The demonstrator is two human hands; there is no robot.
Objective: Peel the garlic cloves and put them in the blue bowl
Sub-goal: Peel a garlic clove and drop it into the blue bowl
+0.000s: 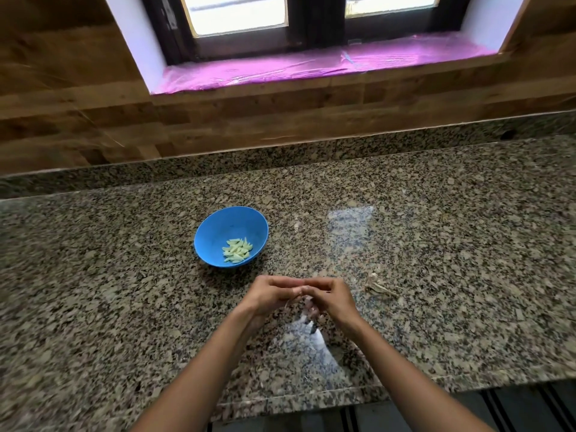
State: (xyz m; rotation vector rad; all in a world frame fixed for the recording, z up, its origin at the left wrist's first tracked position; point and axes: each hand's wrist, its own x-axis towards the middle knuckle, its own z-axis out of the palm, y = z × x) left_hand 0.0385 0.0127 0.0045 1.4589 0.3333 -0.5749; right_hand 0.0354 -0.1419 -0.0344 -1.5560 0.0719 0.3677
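Observation:
A blue bowl point(218, 227) sits on the granite counter, left of centre, with several pale peeled garlic cloves point(237, 251) in its bottom. Just in front of it, my left hand point(269, 294) and my right hand point(332, 296) meet above the counter, fingertips pinched together on a small garlic clove point(304, 289) that is mostly hidden between them. A thin strip of skin hangs below the fingers.
Dry garlic skins and stem bits point(378, 286) lie on the counter to the right of my hands. The counter's front edge point(311, 397) runs below my forearms. A wooden wall and a window sill stand behind.

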